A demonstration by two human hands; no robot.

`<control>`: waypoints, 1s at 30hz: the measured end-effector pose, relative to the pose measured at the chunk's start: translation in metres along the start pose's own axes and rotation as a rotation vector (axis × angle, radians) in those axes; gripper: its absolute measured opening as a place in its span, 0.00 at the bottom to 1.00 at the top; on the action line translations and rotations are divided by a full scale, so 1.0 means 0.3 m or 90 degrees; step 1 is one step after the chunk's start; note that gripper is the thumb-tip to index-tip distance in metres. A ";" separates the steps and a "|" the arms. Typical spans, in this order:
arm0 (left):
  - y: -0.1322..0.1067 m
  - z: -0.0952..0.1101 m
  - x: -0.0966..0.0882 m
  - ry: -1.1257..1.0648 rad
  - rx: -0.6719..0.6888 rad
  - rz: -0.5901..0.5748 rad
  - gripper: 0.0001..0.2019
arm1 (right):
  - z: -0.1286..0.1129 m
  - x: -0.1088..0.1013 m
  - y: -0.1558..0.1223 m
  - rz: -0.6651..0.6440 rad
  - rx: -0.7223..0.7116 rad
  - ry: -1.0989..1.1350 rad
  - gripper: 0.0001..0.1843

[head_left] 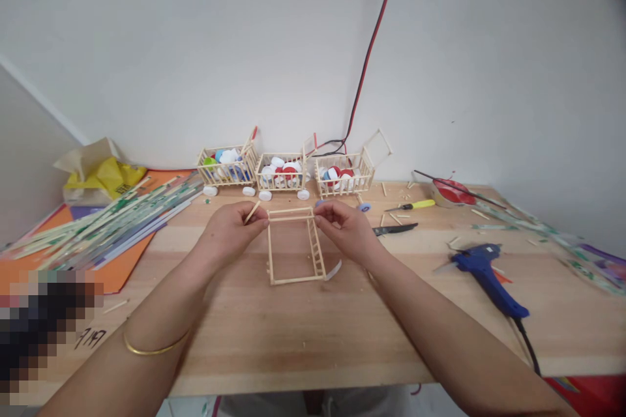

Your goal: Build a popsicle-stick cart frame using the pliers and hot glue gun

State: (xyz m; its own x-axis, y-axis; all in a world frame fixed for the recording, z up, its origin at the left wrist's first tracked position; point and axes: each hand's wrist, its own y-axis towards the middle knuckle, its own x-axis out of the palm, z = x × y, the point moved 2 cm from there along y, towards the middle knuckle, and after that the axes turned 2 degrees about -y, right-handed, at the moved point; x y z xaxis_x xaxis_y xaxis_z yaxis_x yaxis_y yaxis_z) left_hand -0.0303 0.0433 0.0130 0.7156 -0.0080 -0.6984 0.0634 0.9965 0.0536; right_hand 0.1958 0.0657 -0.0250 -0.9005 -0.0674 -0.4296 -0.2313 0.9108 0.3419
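Observation:
Between my two hands is a small frame of thin wooden sticks [298, 279], with a ladder-like row of short rungs along its right side. My left hand [235, 225] pinches its far left corner, and a short loose stick [252, 212] also shows between those fingers. The far right corner is pinched by the fingertips of my right hand [345, 225]. Close beyond my hands stand three little stick carts: a left cart [227, 166], a middle cart [281, 172] and a right cart [345, 174], holding bottle caps.
A blue glue gun [489, 277] lies at the right, its cord running off the front edge. Scissors [396, 229], a yellow-handled screwdriver [415, 205] and a red tape roll [452, 193] lie farther back. Bundled sticks [112, 228] cover orange sheets at left, near a yellow bag [105, 177].

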 end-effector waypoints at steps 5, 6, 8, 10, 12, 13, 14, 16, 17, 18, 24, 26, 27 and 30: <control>0.001 0.001 -0.003 -0.005 -0.003 -0.008 0.13 | -0.004 0.000 -0.002 -0.003 0.000 -0.007 0.06; 0.001 0.002 -0.003 -0.005 -0.003 -0.011 0.13 | -0.003 0.000 -0.002 -0.004 -0.001 -0.009 0.07; 0.000 0.003 -0.003 -0.004 -0.003 -0.016 0.13 | -0.002 0.000 -0.001 -0.003 -0.005 -0.012 0.06; -0.001 0.004 -0.003 0.001 -0.008 -0.019 0.13 | -0.001 -0.001 0.000 -0.002 -0.014 -0.019 0.06; -0.003 0.006 -0.004 0.009 -0.007 -0.020 0.13 | -0.001 -0.002 0.001 0.001 -0.026 -0.030 0.05; -0.004 0.007 -0.005 0.011 -0.003 -0.020 0.13 | -0.002 -0.002 0.000 0.003 -0.034 -0.037 0.05; -0.006 0.009 -0.006 0.012 0.003 -0.020 0.13 | -0.003 -0.004 0.000 0.005 -0.041 -0.043 0.05; -0.009 0.013 -0.009 0.011 0.013 -0.017 0.13 | -0.007 -0.007 -0.001 0.009 -0.056 -0.054 0.05; -0.010 0.015 -0.011 0.011 0.016 -0.017 0.13 | -0.010 -0.009 -0.002 0.011 -0.062 -0.058 0.05; -0.012 0.016 -0.012 0.011 0.016 -0.017 0.13 | -0.012 -0.011 -0.002 0.014 -0.067 -0.062 0.05; -0.009 0.017 -0.004 0.028 0.015 -0.007 0.12 | -0.017 -0.015 0.000 0.011 -0.063 -0.084 0.06; -0.007 0.017 -0.001 0.031 0.019 0.006 0.12 | -0.017 -0.013 0.002 0.012 -0.061 -0.084 0.06; -0.006 0.017 0.000 0.029 0.022 0.011 0.12 | -0.017 -0.012 0.003 0.012 -0.060 -0.082 0.06; -0.005 0.016 0.002 0.031 0.026 0.025 0.10 | -0.013 -0.008 0.005 0.011 -0.057 -0.081 0.06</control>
State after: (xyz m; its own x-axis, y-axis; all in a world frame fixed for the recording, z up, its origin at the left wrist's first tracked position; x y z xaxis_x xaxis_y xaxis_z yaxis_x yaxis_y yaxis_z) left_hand -0.0266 0.0415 0.0157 0.6831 0.0362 -0.7294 0.0649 0.9918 0.1100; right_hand 0.1961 0.0657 -0.0200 -0.8523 0.0048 -0.5230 -0.2531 0.8713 0.4205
